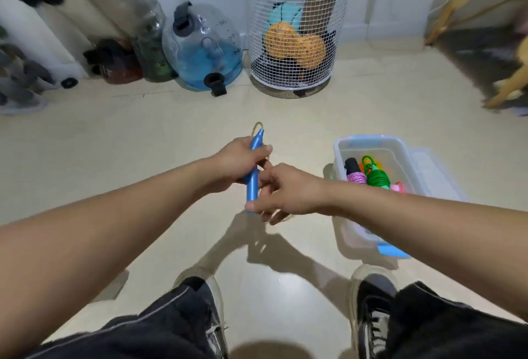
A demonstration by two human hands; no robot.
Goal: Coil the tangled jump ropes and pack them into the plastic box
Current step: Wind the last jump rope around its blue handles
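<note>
My left hand [239,160] grips the blue handles of a jump rope [252,184], held roughly upright above the floor. A thin pale cord [258,125] loops out at the top of the handles. My right hand [287,190] pinches the lower end of the handles and the cord there. To the right on the floor stands the clear plastic box [371,141], open. Inside it lie a coiled pink rope with a black handle [355,174] and a coiled green rope [377,177]. The box's lid [434,171] lies beside it on the right.
A white wire basket [294,44] with balls stands by the far wall, next to a blue water jug [205,50] and bottles. Wooden furniture legs [503,93] are at the far right. My shoes [371,304] stand on the pale tiled floor below.
</note>
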